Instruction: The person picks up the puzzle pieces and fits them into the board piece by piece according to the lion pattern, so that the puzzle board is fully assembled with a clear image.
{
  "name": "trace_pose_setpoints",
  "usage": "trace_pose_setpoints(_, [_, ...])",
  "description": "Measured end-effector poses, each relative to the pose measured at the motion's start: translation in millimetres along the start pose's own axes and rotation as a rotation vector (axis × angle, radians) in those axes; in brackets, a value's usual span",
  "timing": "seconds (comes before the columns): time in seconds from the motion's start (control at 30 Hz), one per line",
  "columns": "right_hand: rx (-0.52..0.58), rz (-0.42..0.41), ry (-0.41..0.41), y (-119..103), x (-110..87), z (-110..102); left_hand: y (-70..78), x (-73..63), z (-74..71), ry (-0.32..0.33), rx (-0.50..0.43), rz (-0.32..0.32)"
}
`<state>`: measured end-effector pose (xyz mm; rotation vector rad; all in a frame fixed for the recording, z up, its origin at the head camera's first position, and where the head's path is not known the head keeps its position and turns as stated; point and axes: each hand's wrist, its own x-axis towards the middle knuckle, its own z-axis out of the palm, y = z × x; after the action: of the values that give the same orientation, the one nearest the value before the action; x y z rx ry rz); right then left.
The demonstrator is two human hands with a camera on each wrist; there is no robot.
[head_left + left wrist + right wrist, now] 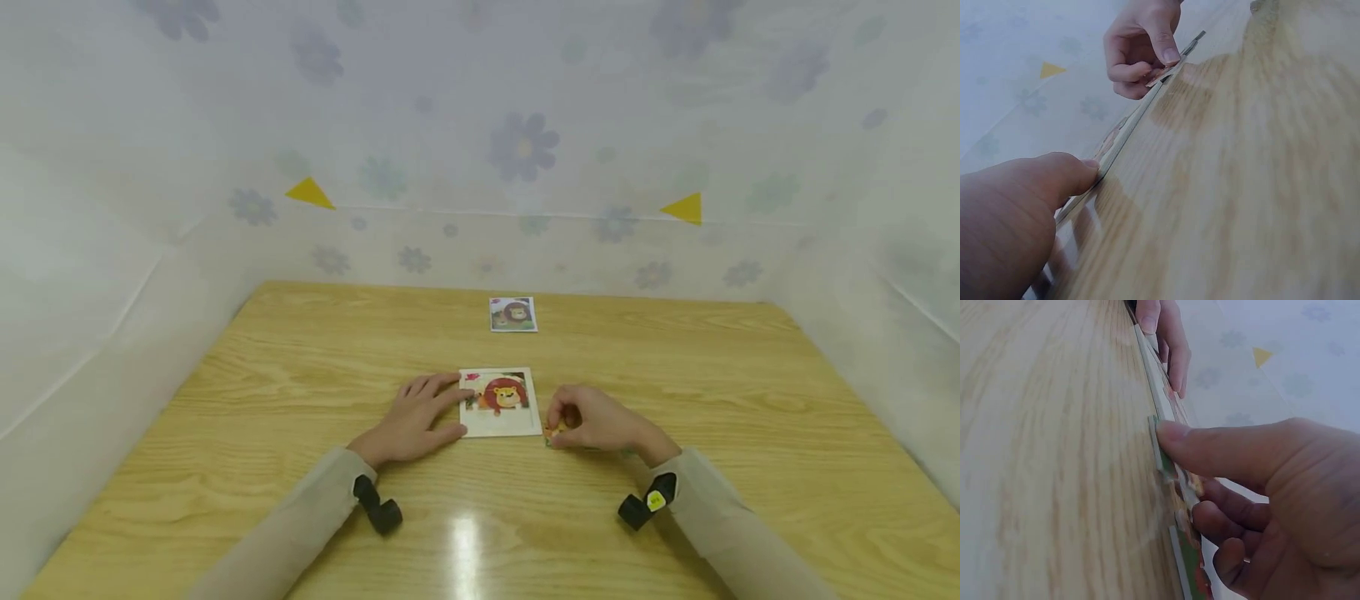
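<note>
A square jigsaw board (501, 426) with a pale frame lies on the table, its upper part showing a lion picture and its lower part bare. My left hand (408, 425) rests at the board's left side, fingers spread over the edge and thumb against the near left corner. Just right of the board, my right hand (600, 419) pinches a small puzzle piece (551, 434), orange and green, between thumb and fingers. In the right wrist view, another green-edged piece (1189, 565) lies on the table below that hand, which mostly hides it in the head view.
Farther back on the wooden table (337, 333) lies a small card (513, 315) with a picture of a lion and a cub. Pale flowered sheeting (450, 167) encloses the table at the back and sides. Two yellow triangles (309, 193) mark the back sheet.
</note>
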<state>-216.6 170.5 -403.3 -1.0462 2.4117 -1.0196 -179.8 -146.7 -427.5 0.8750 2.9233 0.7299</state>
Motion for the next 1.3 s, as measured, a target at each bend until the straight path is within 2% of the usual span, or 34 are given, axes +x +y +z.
trace_pose_setpoints(0.23, [0.076, 0.001, 0.015, 1, 2.5, -1, 0.5, 0.1, -0.3, 0.003, 0.003, 0.002])
trace_pose_setpoints(0.43, [0.017, -0.010, -0.007, -2, 16.8, 0, -1.0, -2.6, 0.9, 0.008, 0.009, 0.001])
trace_pose_setpoints(0.6, [0.007, -0.021, -0.027, -7, 27.9, 4, -0.8, 0.2, 2.6, 0.006, 0.007, 0.008])
trace_pose_setpoints(0.87, [-0.015, -0.018, -0.012, -13, 39.2, 10, 0.6, 0.6, -1.4, -0.027, 0.009, -0.006])
trace_pose_setpoints(1.13, [-0.012, 0.009, 0.006, -16, 48.2, 13, 0.8, -0.4, -1.4, -0.022, 0.011, 0.000])
trace_pose_setpoints(1.3, [-0.083, -0.017, 0.026, -18, 54.1, 16, 1.9, 0.3, -1.4, -0.015, 0.008, -0.002])
